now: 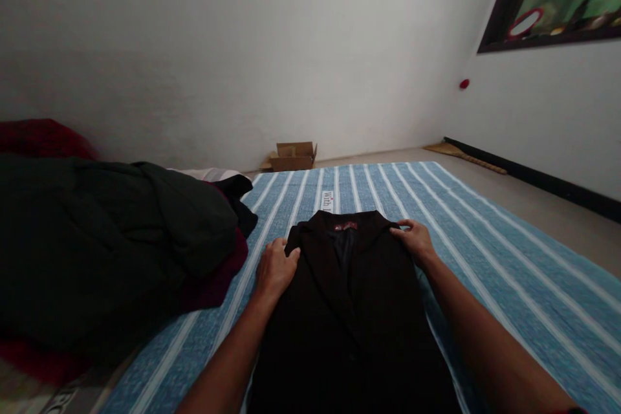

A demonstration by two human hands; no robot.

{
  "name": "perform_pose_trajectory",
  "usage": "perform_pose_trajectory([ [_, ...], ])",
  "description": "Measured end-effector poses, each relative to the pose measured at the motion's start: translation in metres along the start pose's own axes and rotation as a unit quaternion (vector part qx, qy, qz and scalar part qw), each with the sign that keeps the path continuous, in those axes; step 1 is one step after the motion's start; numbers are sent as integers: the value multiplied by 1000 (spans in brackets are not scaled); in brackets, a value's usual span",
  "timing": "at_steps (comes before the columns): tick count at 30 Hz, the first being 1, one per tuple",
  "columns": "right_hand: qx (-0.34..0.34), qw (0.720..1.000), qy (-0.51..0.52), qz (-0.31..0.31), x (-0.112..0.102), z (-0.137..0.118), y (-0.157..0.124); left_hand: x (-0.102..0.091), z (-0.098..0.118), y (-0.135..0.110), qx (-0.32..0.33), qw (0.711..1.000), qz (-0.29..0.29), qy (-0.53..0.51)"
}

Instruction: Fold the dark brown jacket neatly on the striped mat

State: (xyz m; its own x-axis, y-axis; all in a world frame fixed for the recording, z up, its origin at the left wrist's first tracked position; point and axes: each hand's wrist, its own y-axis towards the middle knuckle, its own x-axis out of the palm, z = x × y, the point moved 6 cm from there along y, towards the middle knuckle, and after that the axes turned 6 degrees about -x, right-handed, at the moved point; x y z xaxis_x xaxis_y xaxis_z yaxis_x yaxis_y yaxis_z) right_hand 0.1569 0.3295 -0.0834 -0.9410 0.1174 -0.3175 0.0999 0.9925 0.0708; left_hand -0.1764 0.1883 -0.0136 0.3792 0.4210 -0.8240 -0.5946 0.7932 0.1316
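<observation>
A dark blazer (388, 310) lies front side up on the blue-and-white striped cloth (466, 239), its collar at the far end and its lower part running out of view at the bottom. A small red label (345, 226) shows inside the neck. At the blazer's left shoulder edge, my left hand (276, 272) is closed on the fabric, thumb on top and the other fingertips partly hidden. Across from it, my right hand (416, 240) pinches the right shoulder edge between thumb and fingers.
Heaped clothes, with a dark green garment (145, 226) on top and maroon cloth (233, 272) under it, lie at the left. An open cardboard box (292, 158) stands by the back wall. A dark-framed window opening (504, 0) is at upper right.
</observation>
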Motion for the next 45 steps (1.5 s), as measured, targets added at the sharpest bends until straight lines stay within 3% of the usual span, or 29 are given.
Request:
perform_pose_trajectory([
  [3,-3,1000,-7,-3,-4,-3,-9,-9,34,-25,107,989,-24,94],
  [7,-11,1000,-16,-16,-7,-6,-27,-5,74,-84,228,961,-115,111],
  [10,-21,999,-41,-14,-10,-6,-37,11,85,-128,282,932,-200,110],
  [13,-32,997,-77,0,-12,-6,-43,27,80,-153,289,914,-251,136],
  [18,-46,991,-124,16,-18,-17,-50,30,74,-158,294,913,-246,141],
  [22,-61,992,-112,2,-16,-41,-52,28,74,-158,299,917,-230,132],
  [27,-25,992,-25,-120,12,-68,-44,27,73,-160,309,921,-207,116],
  [30,35,980,34,-194,32,-71,-42,26,73,-161,313,922,-205,104],
  [32,76,973,60,-210,40,-69,-42,26,74,-162,314,921,-206,98],
  [38,149,972,96,-153,48,-54,-35,27,73,-164,325,921,-199,81],
  [45,111,981,104,-118,46,-36,-25,22,73,-167,343,925,-163,34],
])
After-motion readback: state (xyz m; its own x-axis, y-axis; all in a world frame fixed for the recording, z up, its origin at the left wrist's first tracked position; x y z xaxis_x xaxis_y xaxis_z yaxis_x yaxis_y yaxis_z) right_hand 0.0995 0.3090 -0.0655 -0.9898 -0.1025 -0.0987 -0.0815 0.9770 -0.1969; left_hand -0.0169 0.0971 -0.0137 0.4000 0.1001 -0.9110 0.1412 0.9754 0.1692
